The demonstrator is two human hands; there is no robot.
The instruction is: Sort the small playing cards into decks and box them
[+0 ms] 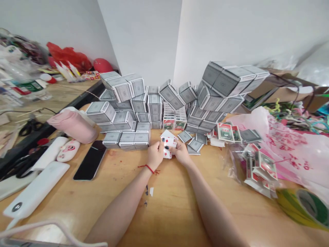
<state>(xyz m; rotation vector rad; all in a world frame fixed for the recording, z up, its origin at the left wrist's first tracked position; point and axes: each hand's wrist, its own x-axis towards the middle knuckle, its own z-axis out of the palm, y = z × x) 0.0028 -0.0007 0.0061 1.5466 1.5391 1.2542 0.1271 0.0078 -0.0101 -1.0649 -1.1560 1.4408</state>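
Both of my hands meet over the middle of the wooden table (169, 206). My left hand (155, 154) and my right hand (180, 152) together grip a small stack of playing cards (168, 143), face up with red diamonds showing. A red thread is tied around my left wrist. Just behind the hands rises a big heap of grey-patterned card boxes (154, 103). A few loose grey-backed decks (194, 144) lie right of my right hand.
A black phone (90, 160), a pink roll (74, 126) and white cases (36, 190) lie at left. At right sit flat red-and-green box blanks (227, 132), a clear bag of blanks (259, 168), pink plastic bags (288, 144) and a green tape roll (303, 206).
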